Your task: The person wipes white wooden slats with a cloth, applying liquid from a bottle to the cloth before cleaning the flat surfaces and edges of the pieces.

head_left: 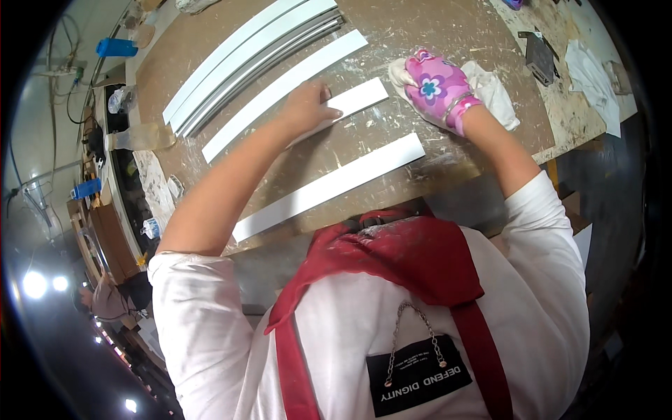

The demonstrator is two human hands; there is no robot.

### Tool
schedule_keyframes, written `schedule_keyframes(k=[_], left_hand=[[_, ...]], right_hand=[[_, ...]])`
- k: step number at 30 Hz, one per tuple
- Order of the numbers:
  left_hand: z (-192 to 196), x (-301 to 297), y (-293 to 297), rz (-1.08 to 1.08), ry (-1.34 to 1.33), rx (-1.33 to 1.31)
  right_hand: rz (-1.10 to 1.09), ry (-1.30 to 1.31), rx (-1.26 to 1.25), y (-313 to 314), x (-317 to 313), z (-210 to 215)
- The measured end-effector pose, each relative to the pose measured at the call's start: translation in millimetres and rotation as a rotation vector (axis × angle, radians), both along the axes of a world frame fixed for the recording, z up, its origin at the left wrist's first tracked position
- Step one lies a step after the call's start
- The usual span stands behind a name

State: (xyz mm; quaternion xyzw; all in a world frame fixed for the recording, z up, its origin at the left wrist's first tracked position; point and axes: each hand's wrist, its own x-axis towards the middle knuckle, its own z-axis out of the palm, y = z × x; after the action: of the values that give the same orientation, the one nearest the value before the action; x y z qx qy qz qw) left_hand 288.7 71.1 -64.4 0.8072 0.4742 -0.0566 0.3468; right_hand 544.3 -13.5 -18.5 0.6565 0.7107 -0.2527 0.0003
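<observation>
Several flat white strips lie on the brown, paint-marked worktable point(483, 35). My bare left hand point(306, 110) is closed over one short white strip point(360, 97), its thumb and fingertips at the two long edges; the palm hides part of the strip. My right hand point(439, 91), in a pink flowered glove, is closed on a white cloth point(491, 89) just past the strip's right end. Cloth bunches out on both sides of the glove. Nearer to me lies another white strip point(336, 185), and a longer white strip point(280, 92) lies beyond my left hand.
A stack of white strips point(245, 59) lies at the far left of the table. Toward the right edge are a dark metal block point(539, 59) and a white sheet point(593, 80). A clear bottle point(143, 138) and a blue bottle point(117, 47) lie along the left side.
</observation>
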Motion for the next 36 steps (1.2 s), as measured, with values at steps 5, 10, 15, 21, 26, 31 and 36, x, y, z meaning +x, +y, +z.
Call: schedule_keyframes(k=[5, 10, 15, 21, 26, 31, 36], left_hand=[[-1, 30, 0, -0.037, -0.004, 0.015], [-1, 69, 0, -0.009, -0.053, 0.043], [-6, 36, -3, -0.016, -0.073, -0.014], [-10, 42, 6, -0.047, -0.021, -0.011], [6, 56, 4, 0.048, -0.027, -0.051], [11, 0, 6, -0.02, 0.082, -0.018], [5, 36, -3, -0.012, 0.024, 0.004]], right_hand=[[0.053, -0.161, 0.232, -4, -8, -18], [0.03, -0.125, 0.213, -5, -7, -20], [0.013, -0.08, 0.243, -8, -2, -25], [0.027, -0.115, 0.189, -3, -9, -20], [0.012, -0.101, 0.217, -7, -7, -20], [0.001, -0.095, 0.227, -9, -5, -23], [-0.013, -0.108, 0.204, -6, -8, -23]])
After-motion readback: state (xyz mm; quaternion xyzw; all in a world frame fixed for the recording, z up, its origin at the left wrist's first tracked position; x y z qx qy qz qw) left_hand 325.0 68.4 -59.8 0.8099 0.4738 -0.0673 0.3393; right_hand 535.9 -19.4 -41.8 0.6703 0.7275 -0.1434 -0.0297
